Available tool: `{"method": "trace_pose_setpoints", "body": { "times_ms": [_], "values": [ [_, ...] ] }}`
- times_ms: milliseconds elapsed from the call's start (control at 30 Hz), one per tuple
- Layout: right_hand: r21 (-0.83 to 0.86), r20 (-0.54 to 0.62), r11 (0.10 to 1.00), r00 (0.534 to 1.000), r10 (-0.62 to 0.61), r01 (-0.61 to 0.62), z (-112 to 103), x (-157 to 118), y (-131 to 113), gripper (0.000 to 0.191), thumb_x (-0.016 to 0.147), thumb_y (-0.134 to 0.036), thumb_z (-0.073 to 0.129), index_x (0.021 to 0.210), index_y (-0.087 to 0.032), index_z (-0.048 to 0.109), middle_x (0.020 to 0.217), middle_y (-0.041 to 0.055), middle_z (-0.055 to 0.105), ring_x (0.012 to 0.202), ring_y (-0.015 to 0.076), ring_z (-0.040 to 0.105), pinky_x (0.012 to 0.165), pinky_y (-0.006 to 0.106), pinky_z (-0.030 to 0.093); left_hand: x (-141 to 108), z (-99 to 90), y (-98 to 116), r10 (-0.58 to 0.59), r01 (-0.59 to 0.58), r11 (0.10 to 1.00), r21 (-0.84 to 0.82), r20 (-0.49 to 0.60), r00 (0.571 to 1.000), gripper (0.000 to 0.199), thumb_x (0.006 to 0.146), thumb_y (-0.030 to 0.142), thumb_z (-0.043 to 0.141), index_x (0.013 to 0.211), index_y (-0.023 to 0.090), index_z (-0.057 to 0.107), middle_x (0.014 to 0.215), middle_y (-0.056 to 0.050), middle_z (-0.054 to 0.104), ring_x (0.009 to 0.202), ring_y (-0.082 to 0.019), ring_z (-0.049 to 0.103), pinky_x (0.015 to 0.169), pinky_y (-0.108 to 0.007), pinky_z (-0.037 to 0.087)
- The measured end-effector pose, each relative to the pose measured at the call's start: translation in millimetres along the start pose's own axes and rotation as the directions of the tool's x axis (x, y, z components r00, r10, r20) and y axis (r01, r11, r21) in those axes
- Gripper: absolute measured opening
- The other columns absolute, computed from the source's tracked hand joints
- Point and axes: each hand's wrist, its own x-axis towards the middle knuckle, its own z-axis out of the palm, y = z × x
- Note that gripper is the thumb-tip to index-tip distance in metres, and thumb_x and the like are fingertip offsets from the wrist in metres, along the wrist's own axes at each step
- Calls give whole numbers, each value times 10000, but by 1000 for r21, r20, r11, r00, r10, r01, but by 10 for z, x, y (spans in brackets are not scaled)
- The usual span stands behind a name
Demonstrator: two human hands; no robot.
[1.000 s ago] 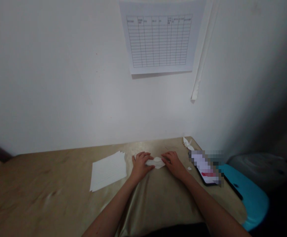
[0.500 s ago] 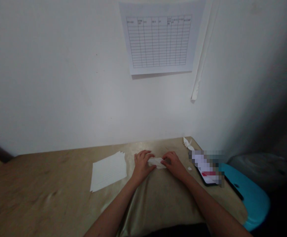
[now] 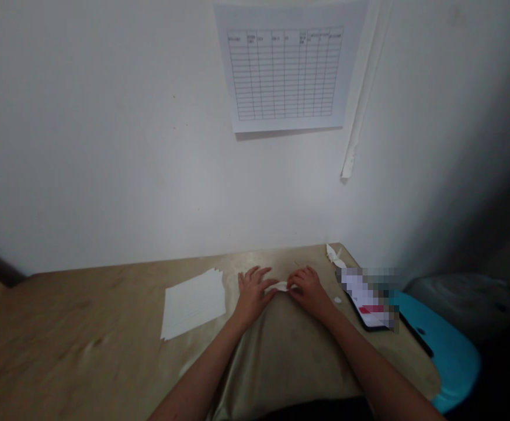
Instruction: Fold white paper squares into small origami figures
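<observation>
- The grip of the left hand (image 3: 251,295) is a light one: thumb and forefinger close on one end of a small white piece (image 3: 281,286), the other fingers spread.
- The grip of the right hand (image 3: 308,290) pinches the opposite end, with fingers bent; its exact contact is partly hidden.
- The white piece, maybe paper, lies between the two hands, low over the table (image 3: 118,356); whether it touches the table, I cannot tell. It looks narrow and slightly curved.
- I judge the step in hand as shaping or folding of this piece by both hands. The next move calls for small, even finger pressure, because thin material could tear or slip.
- On the left, a stack of white sheets (image 3: 193,307) lies near the left hand, its edges uneven; there the room is limited.
- On the right, a small scrap (image 3: 337,300) and a phone (image 3: 371,316) lie near the right forearm, and torn paper (image 3: 334,256) lies close to the far corner.
- Toward the wall (image 3: 106,146) some table surface remains open, and also between the forearms.
</observation>
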Motion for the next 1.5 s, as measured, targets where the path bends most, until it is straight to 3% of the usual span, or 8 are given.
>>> {"method": "trace_pose_setpoints", "body": {
  "times_ms": [200, 367, 600, 1200, 1500],
  "values": [
    [13, 67, 999, 997, 36, -37, -21, -14, -7, 149, 822, -145, 624, 861, -266, 701, 986, -5, 725, 1096, 205, 584, 1172, 550, 62, 0, 17, -28, 41, -40, 999, -20, 55, 998, 144, 858, 358, 697, 983, 408, 749, 1409, 60, 583, 1401, -335, 320, 1125, -732, 21],
    [64, 127, 993, 988, 89, -98, -43, -22, 32, 97, 817, -225, 682, 835, -296, 745, 985, -12, 746, 1101, 218, 598, 1163, 589, 4, 4, 69, -62, 51, -36, 994, -102, 151, 987, 123, 885, 341, 661, 977, 364, 739, 1216, 33, 713, 1342, -282, 432, 1126, -717, -6],
    [62, 168, 992, 980, 103, -114, -57, -30, 50, 83, 827, -304, 692, 834, -331, 769, 1041, -4, 741, 1146, 238, 578, 1154, 614, 12, 3, 62, -6, 10, 18, 989, -148, 181, 983, 197, 851, 383, 685, 1044, 380, 725, 1190, 6, 712, 1321, -282, 446, 1125, -704, -22],
    [67, 133, 981, 976, 174, -184, -69, -25, 9, 125, 861, -284, 612, 855, -275, 736, 1062, 22, 719, 1141, 235, 571, 1153, 605, 42, 27, 43, 83, -25, 43, 988, -145, 127, 992, 99, 879, 337, 653, 947, 323, 724, 1114, 3, 718, 1235, -251, 515, 1115, -717, 46],
    [61, 112, 974, 971, 211, -219, 2, -18, 13, 124, 874, -296, 597, 873, -259, 716, 1048, 23, 710, 1138, 234, 560, 1143, 578, 48, 27, 7, 19, -42, 54, 994, -93, 127, 991, 64, 853, 306, 671, 899, 308, 716, 1128, 9, 713, 1287, -268, 473, 1113, -721, -2]
  ]
}}
